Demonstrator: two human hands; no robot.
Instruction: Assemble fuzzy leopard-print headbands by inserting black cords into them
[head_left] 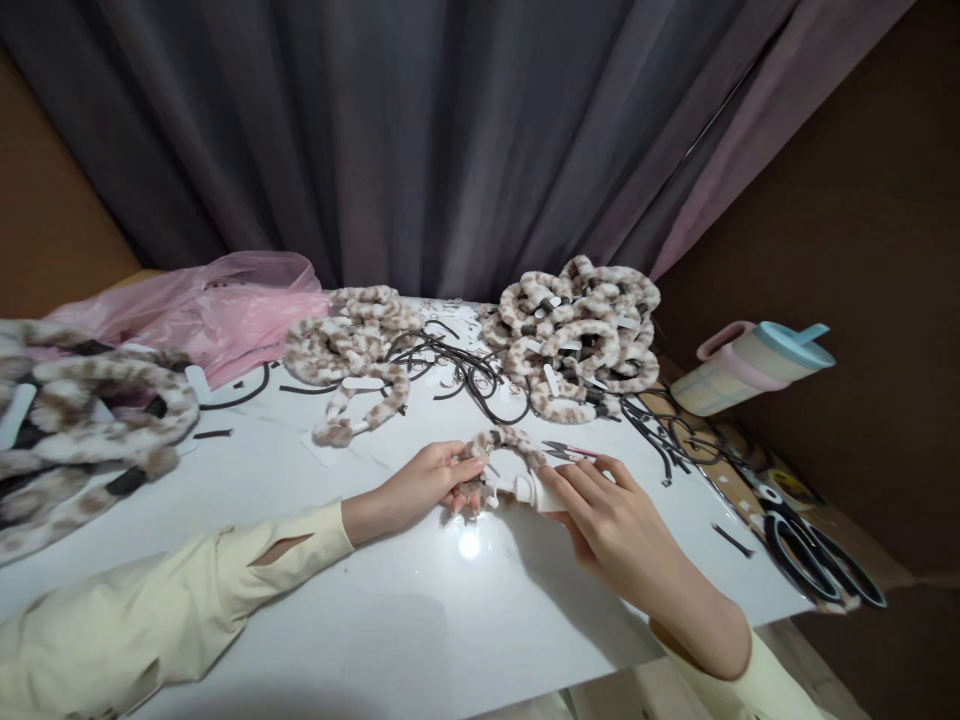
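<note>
A fuzzy brown-and-cream hair tie (504,444) lies arched on the white table (420,610) between my hands. My left hand (427,482) pinches its left end, fingers closed. My right hand (609,515) grips a white card tag (534,490) at the tie's right end, fingers curled round it. Small thread snips (568,452) lie just beyond my right fingers, not held.
Piles of fuzzy hair ties sit at the back right (576,335), back middle (352,345) and far left (82,420). Black elastic loops (480,385) lie scattered. A pink plastic bag (217,305), a pink-and-teal cup (757,365) and black scissors (817,555) stand around.
</note>
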